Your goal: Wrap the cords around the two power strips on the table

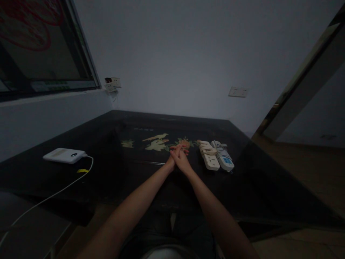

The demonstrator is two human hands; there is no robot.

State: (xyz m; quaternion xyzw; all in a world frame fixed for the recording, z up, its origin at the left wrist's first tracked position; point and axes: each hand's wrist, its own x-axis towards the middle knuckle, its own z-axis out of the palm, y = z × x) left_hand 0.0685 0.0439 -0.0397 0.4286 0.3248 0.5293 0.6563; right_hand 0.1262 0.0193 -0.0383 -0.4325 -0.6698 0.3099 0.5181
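Two hands [183, 164]: fingers [176, 147] laced together, closed, holding no object.
Clasp: best relaxed, clear of power strips [211, 162] right of fingers.

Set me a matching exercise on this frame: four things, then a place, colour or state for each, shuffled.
1. Hands
2. Power strips
3. White device
4. Table

A. dark, decorated with a bird
B. cable leading from one end
C. clasped together
D. side by side, cords wound around them

Pairs: 1-C; 2-D; 3-B; 4-A
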